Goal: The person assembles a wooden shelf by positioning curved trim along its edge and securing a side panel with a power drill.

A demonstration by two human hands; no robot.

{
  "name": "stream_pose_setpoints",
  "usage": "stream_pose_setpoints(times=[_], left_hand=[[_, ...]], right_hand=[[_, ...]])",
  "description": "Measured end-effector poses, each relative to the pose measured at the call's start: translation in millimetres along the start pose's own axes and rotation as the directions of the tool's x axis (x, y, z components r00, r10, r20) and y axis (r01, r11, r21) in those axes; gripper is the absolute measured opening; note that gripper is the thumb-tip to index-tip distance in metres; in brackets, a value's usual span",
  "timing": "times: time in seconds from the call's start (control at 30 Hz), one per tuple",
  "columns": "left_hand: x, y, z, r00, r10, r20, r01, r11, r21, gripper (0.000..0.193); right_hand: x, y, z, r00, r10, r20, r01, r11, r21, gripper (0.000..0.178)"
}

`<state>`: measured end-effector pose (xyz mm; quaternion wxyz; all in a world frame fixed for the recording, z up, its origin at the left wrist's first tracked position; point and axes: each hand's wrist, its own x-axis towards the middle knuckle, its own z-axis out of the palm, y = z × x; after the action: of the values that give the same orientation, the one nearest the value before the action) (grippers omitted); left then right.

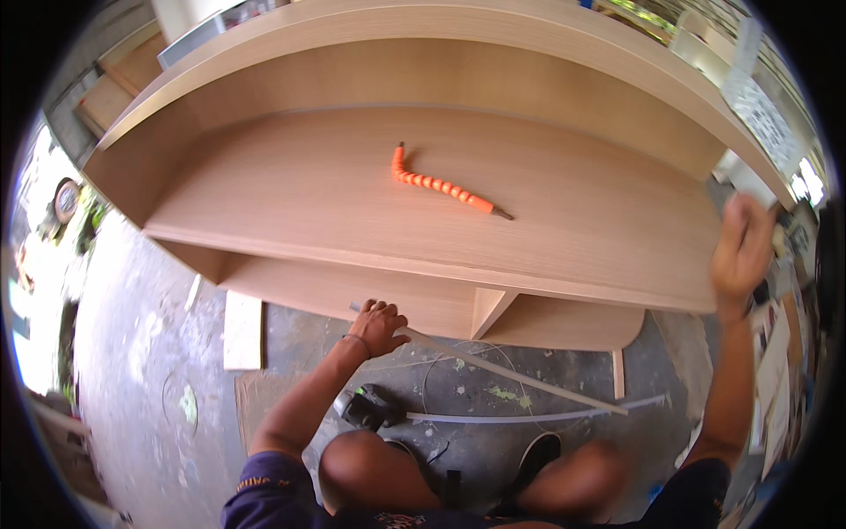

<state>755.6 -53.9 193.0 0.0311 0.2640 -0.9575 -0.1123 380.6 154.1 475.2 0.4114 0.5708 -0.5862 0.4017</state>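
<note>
My left hand [379, 328] is closed around one end of a long, thin, light-coloured strip [511, 374], in front of the cabinet's lower compartment. The strip slants down to the right, toward the floor near my knees. Raised at the cabinet's right end, my right hand [742, 251] has its fingers curled together, slightly blurred; whatever they hold is hidden. An orange flexible drill-bit extension [441, 185] lies bent on the broad surface of the wood-grain cabinet [291, 176], away from both hands.
A dark power tool [368, 407] sits on the floor by my left knee. Beside it a pale strip [538, 417] lies across the stained concrete [141, 353]. A light board [243, 331] is at the cabinet's lower left. Panels and scraps [775, 379] crowd the right side.
</note>
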Motion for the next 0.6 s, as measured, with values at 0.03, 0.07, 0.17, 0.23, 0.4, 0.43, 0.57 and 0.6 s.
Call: stream_pose_setpoints(times=[0.03,0.07,0.17,0.23,0.4,0.43,0.57,0.6], left_hand=[[-1,-2,2,0.998,-0.042,0.051,0.043,0.999,-0.017,0.027],[-7,-5,3,0.998,-0.056,0.038,0.055,0.998,0.01,0.029],[5,9,6,0.994,-0.073,0.078,0.072,0.997,0.021,0.027],[8,20,-10,0.99,-0.082,0.113,0.073,0.994,0.079,0.026],[5,64,-32,0.972,-0.118,0.201,0.087,0.984,0.158,0.028],[1,70,-32,0.98,-0.108,0.167,0.081,0.984,0.161,0.028],[1,87,-37,0.999,-0.012,0.04,0.005,0.985,0.174,0.027],[-4,89,-35,0.999,-0.025,0.037,0.018,0.986,0.165,0.027]], right_hand=[[-22,-16,4,0.983,-0.072,0.169,0.054,0.993,0.109,0.012],[-41,-26,12,0.948,-0.204,0.246,0.17,0.974,0.153,0.013],[-76,-61,30,0.967,-0.123,0.225,-0.012,0.854,0.519,0.013],[-99,-81,36,0.895,0.08,0.439,-0.443,0.284,0.85,0.014],[-115,-92,36,0.37,-0.259,0.892,-0.776,-0.614,0.144,0.01],[-121,-89,35,0.203,-0.346,0.916,-0.725,-0.681,-0.097,0.01],[-164,-67,29,0.05,-0.29,0.956,-0.683,-0.709,-0.179,0.01],[-175,-63,27,-0.026,-0.191,0.981,-0.696,-0.701,-0.155,0.01]])
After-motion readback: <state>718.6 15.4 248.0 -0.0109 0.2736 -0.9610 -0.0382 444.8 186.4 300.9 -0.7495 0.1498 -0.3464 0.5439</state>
